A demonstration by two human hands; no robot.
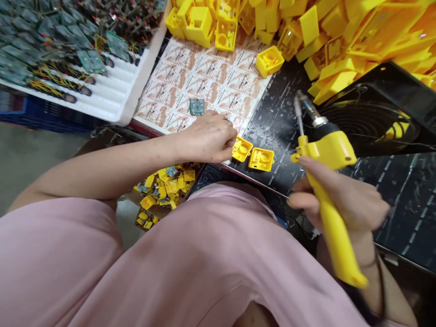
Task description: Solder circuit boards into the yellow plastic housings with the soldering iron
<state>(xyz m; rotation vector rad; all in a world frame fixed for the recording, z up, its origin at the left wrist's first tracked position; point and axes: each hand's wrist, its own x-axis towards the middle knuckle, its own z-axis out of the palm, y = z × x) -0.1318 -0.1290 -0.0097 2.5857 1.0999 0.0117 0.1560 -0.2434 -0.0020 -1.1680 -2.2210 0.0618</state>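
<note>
My right hand (pixel 344 195) grips a yellow soldering gun (pixel 332 227), its metal tip and feed tube pointing up over the bench; hand and tool are slightly blurred. At the bench's front edge my left hand (pixel 213 136) is closed, with curled fingers at the left side of a small open yellow plastic case (pixel 242 149). Part of that case is hidden behind the fingers. Just right of it lies a second open yellow case (pixel 261 159). A small green circuit board (pixel 197 106) rests on the printed sheet (pixel 173 72) beyond my left hand.
A white foam tray (pixel 112 97) of circuit boards with wires stands at the left. Yellow cases (pixel 327 36) are heaped along the back, one single case (pixel 270 61) apart. A black fan (pixel 378 109) stands right. Below the bench is a box of yellow parts (pixel 170 184).
</note>
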